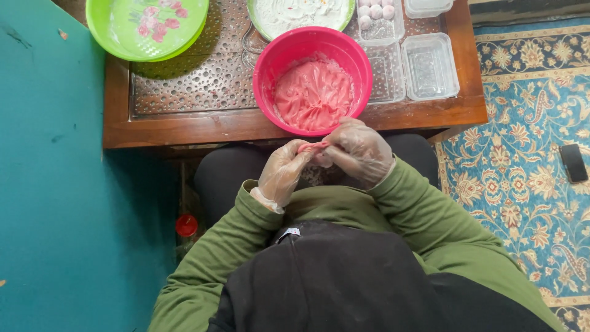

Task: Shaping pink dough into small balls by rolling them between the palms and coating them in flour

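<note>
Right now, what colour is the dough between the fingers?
Pink dough piece, seen in the head view.

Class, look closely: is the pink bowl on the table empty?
No, the pink bowl holds a mass of pink dough that covers its bottom.

We sit in a home living room. A patterned rug (522, 154) covers the floor. A low wooden table (184, 126) holds bowls (147, 27).

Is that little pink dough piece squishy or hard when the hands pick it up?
Probably squishy: the small pink dough piece looks stretched between the gloved left hand and right hand. Likely sticky too; dough smears the pink plastic bowl.
</note>
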